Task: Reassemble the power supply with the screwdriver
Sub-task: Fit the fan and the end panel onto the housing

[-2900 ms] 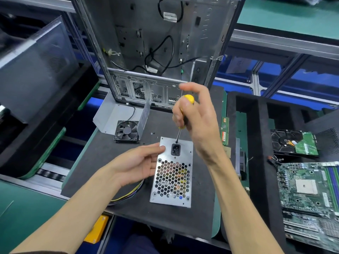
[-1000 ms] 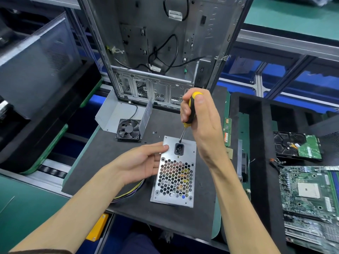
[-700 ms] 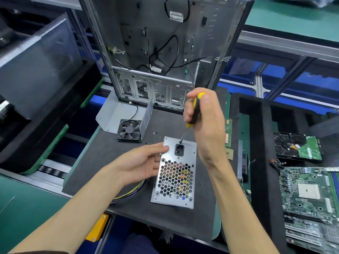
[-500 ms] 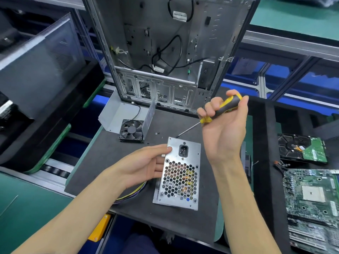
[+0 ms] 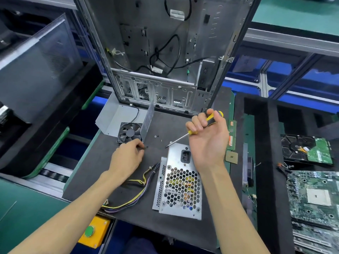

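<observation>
My right hand point(image 5: 208, 142): my fingers are curled round the yellow-and-black screwdriver point(image 5: 194, 130), palm turned toward me, above the far end of the power supply.
Screwdriver: it is tilted, handle up toward the far right and tip down to the left; the tip hangs just off the power supply's far left corner, apart from the metal.
My left hand point(image 5: 127, 158): it is down on the black mat point(image 5: 91, 173), left of the power supply, fingertips drawn together at a small dark screw point(image 5: 146, 147); I cannot tell whether I have it pinched.
Power supply point(image 5: 180, 182): it lies flat near the middle of the mat, honeycomb grille up, black power socket at the far end, one long side toward the mat's near edge.
Wire bundle point(image 5: 135, 191): yellow and black leads run from the power supply's left side to the mat's near left edge.
Loose screws point(image 5: 155, 136): a few sit on the mat just beyond the screwdriver tip.
Cooling fan point(image 5: 129, 133): it is near the mat's far left corner, beside a bent metal plate.
Computer case point(image 5: 161, 52): it stands open and upright along the mat's far edge.
</observation>
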Demonstrator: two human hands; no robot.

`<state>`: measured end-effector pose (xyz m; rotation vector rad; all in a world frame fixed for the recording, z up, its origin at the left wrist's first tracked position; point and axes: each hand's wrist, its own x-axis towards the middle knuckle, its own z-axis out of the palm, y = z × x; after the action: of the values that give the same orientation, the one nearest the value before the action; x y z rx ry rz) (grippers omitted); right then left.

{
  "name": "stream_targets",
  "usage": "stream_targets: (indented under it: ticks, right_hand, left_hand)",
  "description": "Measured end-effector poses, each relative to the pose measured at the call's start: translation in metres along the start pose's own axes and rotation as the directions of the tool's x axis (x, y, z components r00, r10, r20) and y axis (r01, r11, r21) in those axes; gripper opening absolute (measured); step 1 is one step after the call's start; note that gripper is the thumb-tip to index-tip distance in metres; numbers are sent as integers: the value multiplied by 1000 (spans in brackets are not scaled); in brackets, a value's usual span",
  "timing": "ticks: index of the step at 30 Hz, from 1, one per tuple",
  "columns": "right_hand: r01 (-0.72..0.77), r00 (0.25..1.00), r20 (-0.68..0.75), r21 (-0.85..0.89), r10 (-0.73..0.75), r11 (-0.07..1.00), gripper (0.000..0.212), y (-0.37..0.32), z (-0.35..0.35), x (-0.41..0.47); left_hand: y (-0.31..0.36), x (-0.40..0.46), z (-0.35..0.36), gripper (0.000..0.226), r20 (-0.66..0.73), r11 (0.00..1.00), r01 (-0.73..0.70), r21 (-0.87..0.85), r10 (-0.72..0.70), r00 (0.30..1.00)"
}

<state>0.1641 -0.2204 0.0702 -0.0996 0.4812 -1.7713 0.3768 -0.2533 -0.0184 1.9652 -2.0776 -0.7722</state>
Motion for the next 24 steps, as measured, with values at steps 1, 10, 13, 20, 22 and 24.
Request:
stream_targets:
  ticks: [1, 10, 13, 20, 22, 24]
  right_hand:
    - [4, 1000, 3, 0, -4, 1000, 10, 0, 0, 0]
    - [20, 1000, 5, 20, -20, 1000, 8, -3, -1, 1]
    - [22, 1000, -1, 33, -22, 999, 8, -3, -1, 0]
    - [44, 999, -4, 94, -43, 995, 8, -7, 0, 0]
    - [59, 998, 2, 105, -60, 993, 7, -9, 3, 0]
    - [74, 997, 8, 111, -75, 991, 7, -11, 5, 1]
  left_hand:
    - [-1, 2, 4, 12, -17, 999, -21, 44, 22, 1000]
    - [6, 17, 19, 12, -92, 974, -126, 189, 145, 985]
    - [15, 14, 14, 5, -61, 986, -132, 101, 138, 989]
    - [54, -5, -23, 10, -80, 754, -67, -653, 19, 997]
    - [64, -10, -36, 11, -34, 583, -52, -811, 41, 999]
    - [72, -17, -47, 11, 13, 493, -35, -869, 93, 996]
